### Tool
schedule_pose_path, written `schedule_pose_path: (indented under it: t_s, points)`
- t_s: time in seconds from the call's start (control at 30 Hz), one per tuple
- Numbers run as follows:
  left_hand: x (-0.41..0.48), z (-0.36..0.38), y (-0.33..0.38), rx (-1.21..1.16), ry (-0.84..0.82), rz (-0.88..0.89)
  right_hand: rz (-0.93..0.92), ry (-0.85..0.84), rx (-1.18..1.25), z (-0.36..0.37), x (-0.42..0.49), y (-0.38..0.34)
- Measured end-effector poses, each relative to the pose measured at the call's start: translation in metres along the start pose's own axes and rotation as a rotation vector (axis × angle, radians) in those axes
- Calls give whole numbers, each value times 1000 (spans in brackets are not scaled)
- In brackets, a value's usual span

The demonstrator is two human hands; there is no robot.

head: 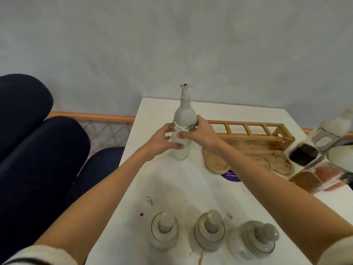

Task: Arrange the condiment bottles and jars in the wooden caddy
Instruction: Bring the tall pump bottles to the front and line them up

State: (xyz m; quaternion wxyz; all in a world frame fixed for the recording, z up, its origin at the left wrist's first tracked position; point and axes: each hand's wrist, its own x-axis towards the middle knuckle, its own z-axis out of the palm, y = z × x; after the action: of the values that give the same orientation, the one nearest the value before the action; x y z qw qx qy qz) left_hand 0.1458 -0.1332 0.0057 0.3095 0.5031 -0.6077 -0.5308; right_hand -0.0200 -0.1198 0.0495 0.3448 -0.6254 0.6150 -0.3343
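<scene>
Centrally, seemingly glass bottle (185, 114) (tapered white top), left hand (162, 141), right hand (204, 135) gripping

White tbl (172, 188) w/ purple sticker (231, 175), stains (141, 214); navy cushions (38, 150) at left.

We see two arms, uncovered along the left forearm (107, 184) and the right forearm (277, 186) from the wrists back almost to the elbows. Each sleeve sits at the near edge. The left sleeve (42, 255), in the near left corner, is pale cream cloth gathered into a thick, soft-looking roll, and a thin dark line runs along its nearest edge. The right sleeve (337, 251), in the near right corner, is the same pale cream, and we make out only a small part. The left hand (161, 141) and right hand (202, 135) are bare.
</scene>
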Motion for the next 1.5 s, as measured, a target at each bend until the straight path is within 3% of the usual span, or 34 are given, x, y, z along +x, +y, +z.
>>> schedule_pose_path:
  t_s: [0.3, 0.7, 1.17, 1.5]
  points:
    - [-27, -6, -1, -18, -50, 43, -1, -98, 29, 7, -19, -3]
    - [-118, -18, -20, -2, 129, 52, -96, -339, 89, 32, -68, -20]
    - [-155, -10, -29, -35, 211, 33, -114, -472, 118, 38, -89, -20]
    - [-168, -23, -13, -26, 85, 41, -96, -591, 59, 14, -96, -34]
